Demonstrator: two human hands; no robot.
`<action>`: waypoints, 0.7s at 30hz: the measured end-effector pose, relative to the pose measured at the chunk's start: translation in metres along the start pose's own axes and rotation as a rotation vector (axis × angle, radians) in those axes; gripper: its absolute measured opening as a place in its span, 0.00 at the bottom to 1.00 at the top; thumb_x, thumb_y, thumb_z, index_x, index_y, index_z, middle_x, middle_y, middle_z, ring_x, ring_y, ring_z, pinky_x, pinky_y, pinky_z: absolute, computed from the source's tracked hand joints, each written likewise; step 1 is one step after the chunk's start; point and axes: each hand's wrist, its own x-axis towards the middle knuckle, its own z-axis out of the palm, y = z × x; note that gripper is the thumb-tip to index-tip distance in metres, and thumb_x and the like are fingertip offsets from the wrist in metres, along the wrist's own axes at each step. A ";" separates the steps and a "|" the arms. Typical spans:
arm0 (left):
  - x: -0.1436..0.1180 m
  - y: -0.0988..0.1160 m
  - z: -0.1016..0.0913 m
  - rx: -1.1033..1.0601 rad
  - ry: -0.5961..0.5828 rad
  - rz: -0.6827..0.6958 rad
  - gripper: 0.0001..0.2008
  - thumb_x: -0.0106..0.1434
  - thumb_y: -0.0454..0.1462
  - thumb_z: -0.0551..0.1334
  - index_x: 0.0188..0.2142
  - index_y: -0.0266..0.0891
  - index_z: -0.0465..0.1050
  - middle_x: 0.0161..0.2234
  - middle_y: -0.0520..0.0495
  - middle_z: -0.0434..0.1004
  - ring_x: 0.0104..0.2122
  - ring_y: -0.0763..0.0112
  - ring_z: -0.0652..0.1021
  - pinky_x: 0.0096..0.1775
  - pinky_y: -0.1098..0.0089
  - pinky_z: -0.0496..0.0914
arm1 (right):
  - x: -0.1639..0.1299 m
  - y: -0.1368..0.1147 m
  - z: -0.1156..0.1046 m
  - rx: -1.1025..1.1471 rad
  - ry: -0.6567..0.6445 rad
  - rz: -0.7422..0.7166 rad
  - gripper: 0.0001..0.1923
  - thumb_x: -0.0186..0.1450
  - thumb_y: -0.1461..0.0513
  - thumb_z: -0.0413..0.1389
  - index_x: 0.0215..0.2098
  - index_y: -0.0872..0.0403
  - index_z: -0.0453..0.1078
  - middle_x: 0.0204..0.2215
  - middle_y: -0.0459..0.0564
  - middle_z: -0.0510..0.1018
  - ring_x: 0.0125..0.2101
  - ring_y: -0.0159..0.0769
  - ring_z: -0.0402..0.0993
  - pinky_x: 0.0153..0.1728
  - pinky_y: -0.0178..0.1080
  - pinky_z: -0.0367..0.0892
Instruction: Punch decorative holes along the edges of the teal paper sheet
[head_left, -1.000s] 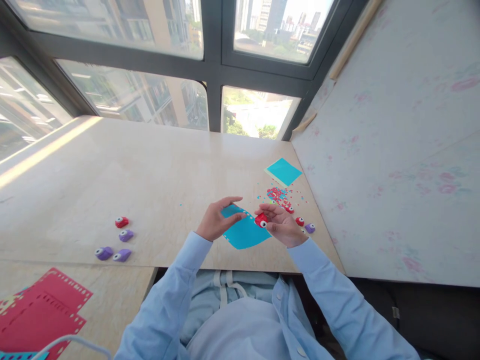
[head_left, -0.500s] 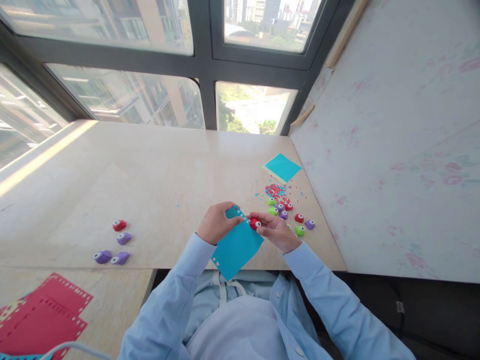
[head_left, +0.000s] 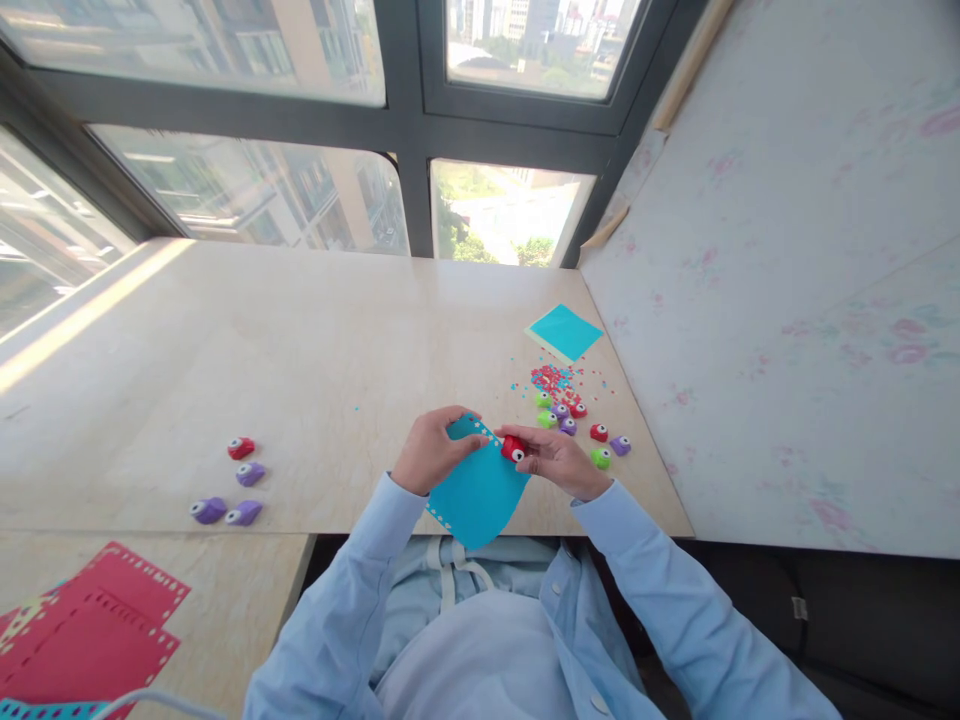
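Head view: my left fingers (head_left: 469, 443) pinch a blue sheet (head_left: 480, 495) near its upper edge, where a row of small holes runs. My right fingers (head_left: 526, 434) grasp a red punch (head_left: 513, 449) with one round eye, right at that edge; I cannot tell whether the paper sits in its slot. Beyond my right hand, green, purple and red punches (head_left: 568, 427) lie on the worktop (head_left: 337, 340) beside scattered confetti (head_left: 551, 380). Farther off rests another blue sheet (head_left: 565, 330). Well to my left are perforated red sheets (head_left: 97, 640).
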 end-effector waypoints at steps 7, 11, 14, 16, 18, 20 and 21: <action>-0.006 -0.002 0.000 -0.052 -0.001 0.006 0.12 0.54 0.43 0.64 0.37 0.41 0.78 0.35 0.47 0.82 0.36 0.62 0.79 0.41 0.64 0.73 | -0.002 0.000 -0.002 0.063 0.039 -0.023 0.28 0.55 0.55 0.66 0.53 0.50 0.71 0.50 0.53 0.75 0.44 0.38 0.72 0.45 0.39 0.68; -0.009 0.001 0.002 -0.067 -0.017 0.000 0.11 0.54 0.42 0.64 0.36 0.42 0.79 0.34 0.49 0.82 0.35 0.63 0.79 0.39 0.66 0.73 | -0.003 0.001 -0.001 0.072 0.013 -0.014 0.28 0.56 0.54 0.66 0.53 0.49 0.71 0.51 0.53 0.74 0.46 0.39 0.72 0.47 0.41 0.67; -0.010 0.003 0.005 -0.070 -0.023 -0.008 0.10 0.55 0.42 0.64 0.35 0.42 0.79 0.34 0.49 0.82 0.36 0.63 0.79 0.39 0.66 0.72 | -0.004 0.000 0.001 0.062 -0.012 -0.020 0.28 0.56 0.53 0.65 0.54 0.49 0.70 0.49 0.53 0.76 0.47 0.40 0.71 0.48 0.42 0.66; -0.012 0.003 0.006 -0.082 -0.035 -0.008 0.10 0.55 0.41 0.63 0.35 0.42 0.80 0.34 0.48 0.82 0.36 0.63 0.80 0.39 0.66 0.72 | -0.005 -0.001 0.000 0.055 -0.034 -0.017 0.28 0.57 0.53 0.65 0.55 0.50 0.70 0.48 0.53 0.76 0.48 0.40 0.71 0.48 0.42 0.66; -0.013 0.001 0.007 -0.102 -0.044 -0.014 0.10 0.55 0.41 0.63 0.34 0.41 0.80 0.34 0.48 0.82 0.36 0.63 0.80 0.39 0.66 0.72 | -0.007 -0.001 -0.002 0.054 -0.035 -0.014 0.28 0.57 0.53 0.65 0.55 0.50 0.69 0.49 0.53 0.75 0.48 0.40 0.71 0.48 0.41 0.66; -0.014 -0.002 0.007 -0.121 -0.048 -0.030 0.10 0.55 0.41 0.63 0.34 0.42 0.80 0.34 0.49 0.82 0.36 0.63 0.80 0.38 0.67 0.72 | -0.008 -0.001 -0.005 0.053 -0.017 -0.016 0.28 0.58 0.54 0.64 0.55 0.50 0.69 0.50 0.53 0.74 0.49 0.40 0.70 0.49 0.41 0.65; -0.015 -0.003 0.007 -0.128 -0.048 -0.037 0.10 0.55 0.41 0.63 0.34 0.42 0.80 0.34 0.49 0.82 0.35 0.63 0.80 0.37 0.67 0.72 | -0.008 -0.001 -0.005 0.050 -0.008 -0.018 0.28 0.58 0.54 0.64 0.55 0.50 0.69 0.51 0.53 0.74 0.49 0.40 0.70 0.49 0.41 0.65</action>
